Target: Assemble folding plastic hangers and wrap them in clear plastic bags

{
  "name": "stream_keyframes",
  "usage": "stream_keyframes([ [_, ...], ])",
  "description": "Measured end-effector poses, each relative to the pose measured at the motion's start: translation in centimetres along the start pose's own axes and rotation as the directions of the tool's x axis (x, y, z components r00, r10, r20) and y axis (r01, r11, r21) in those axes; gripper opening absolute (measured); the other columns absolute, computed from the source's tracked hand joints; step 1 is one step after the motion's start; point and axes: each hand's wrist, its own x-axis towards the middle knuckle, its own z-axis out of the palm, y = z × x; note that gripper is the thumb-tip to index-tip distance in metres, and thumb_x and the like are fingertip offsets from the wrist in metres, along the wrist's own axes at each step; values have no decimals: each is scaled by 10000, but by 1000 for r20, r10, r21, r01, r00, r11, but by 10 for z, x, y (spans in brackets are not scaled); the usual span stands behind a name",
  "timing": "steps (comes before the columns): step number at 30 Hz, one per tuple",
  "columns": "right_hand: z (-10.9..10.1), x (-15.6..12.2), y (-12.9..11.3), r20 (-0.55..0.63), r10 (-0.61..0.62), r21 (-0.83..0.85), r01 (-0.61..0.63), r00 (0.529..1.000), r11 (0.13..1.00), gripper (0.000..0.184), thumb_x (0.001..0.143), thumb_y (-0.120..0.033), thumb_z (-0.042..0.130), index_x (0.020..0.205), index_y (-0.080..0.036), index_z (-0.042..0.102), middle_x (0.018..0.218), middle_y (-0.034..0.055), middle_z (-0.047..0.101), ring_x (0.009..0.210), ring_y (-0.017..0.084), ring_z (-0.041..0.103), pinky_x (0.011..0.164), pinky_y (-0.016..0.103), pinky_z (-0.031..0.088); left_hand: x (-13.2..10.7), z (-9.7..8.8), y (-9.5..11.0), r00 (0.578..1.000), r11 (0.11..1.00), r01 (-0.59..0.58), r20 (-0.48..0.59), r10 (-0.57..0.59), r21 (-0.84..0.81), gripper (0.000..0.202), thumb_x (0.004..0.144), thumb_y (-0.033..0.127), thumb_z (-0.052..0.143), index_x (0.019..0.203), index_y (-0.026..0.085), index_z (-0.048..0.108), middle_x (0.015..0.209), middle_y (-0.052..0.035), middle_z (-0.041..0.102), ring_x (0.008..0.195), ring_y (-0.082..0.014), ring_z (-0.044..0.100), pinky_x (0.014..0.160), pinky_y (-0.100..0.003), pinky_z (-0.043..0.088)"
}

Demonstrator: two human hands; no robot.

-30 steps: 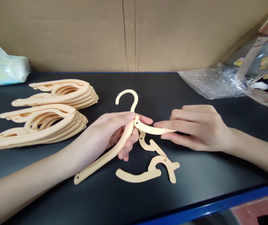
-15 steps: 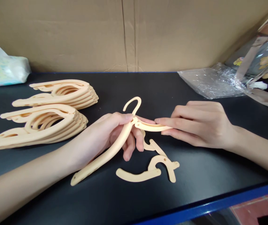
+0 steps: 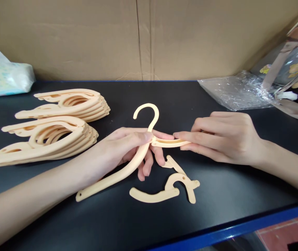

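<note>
My left hand (image 3: 128,148) is closed around a peach plastic hanger piece (image 3: 117,174) with a hook (image 3: 147,113) at its top; its long arm slants down to the left. My right hand (image 3: 222,137) pinches a second curved hanger arm (image 3: 168,142) and holds its end against the joint below the hook. Loose hanger parts (image 3: 170,186) lie on the black table (image 3: 237,188) just in front of both hands.
Two stacks of folded peach hangers (image 3: 60,120) lie at the left. A wrapped white packet (image 3: 2,78) sits at the far left, crumpled clear plastic (image 3: 236,90) and packaged goods (image 3: 292,61) at the right. A cardboard wall (image 3: 143,38) stands behind; the blue table edge (image 3: 243,228) runs near me.
The hook tipped down and then came upright again, a little further right. The long arm's lower end swung left. My right hand kept the curved arm at the joint, flattening it.
</note>
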Motion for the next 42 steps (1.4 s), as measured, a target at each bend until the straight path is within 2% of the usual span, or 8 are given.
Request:
stream_keyframes([
  [7,-1,-3,-1,19,3,-9,-3,1000,1000,216,1004,-345,568,1117,-225,707,726,-37,615,563,96,412,543,261,340,-3,-1,-1,1000,999,18,14,-19,51,293,972,302,548,1135,183,761,743,-11,708,531,-73,591,560,-170,477],
  [10,-2,-3,-1,33,18,17,-18,999,1000,235,1019,-353,538,1141,-227,695,729,-40,606,575,94,437,553,268,343,-2,-1,-4,1000,1000,-18,20,17,21,277,973,308,562,1130,187,754,811,-36,747,536,-84,605,572,-190,494],
  [14,-5,0,-3,49,59,70,-63,997,996,272,1041,-352,486,1176,-229,688,724,-32,593,581,97,451,565,268,353,-1,-1,-6,997,997,-69,-37,68,-28,263,999,293,530,1139,204,733,804,-37,765,537,-89,611,646,-216,529],
  [18,-6,2,-3,58,88,116,-94,994,989,286,1042,-367,480,1160,-229,700,729,-27,608,574,96,447,569,258,361,-1,-1,-5,999,999,-37,-15,37,7,265,993,293,530,1138,217,738,834,-34,761,524,-88,613,575,-198,493],
  [22,-3,1,-3,51,84,136,-90,995,987,274,1036,-352,500,1151,-217,709,704,-27,598,567,99,433,559,255,343,-2,-1,-2,999,1000,-7,-33,7,17,280,980,289,534,1149,212,743,762,-28,730,470,-80,565,519,-206,437],
  [34,-4,3,-5,17,36,111,-37,999,993,248,1032,-326,517,1146,-211,705,688,-37,601,570,95,426,549,259,320,-1,0,-2,1000,1000,6,-23,-6,-3,324,970,249,555,1246,165,702,734,-33,684,477,-56,433,489,-208,340],
  [42,-2,2,-9,42,154,231,-159,987,960,268,1021,-358,530,1114,-208,731,708,-30,639,564,95,449,570,249,350,0,-2,-2,1000,999,29,0,-29,-42,425,1009,272,513,1405,122,555,729,-34,660,490,-53,362,442,-186,300],
])
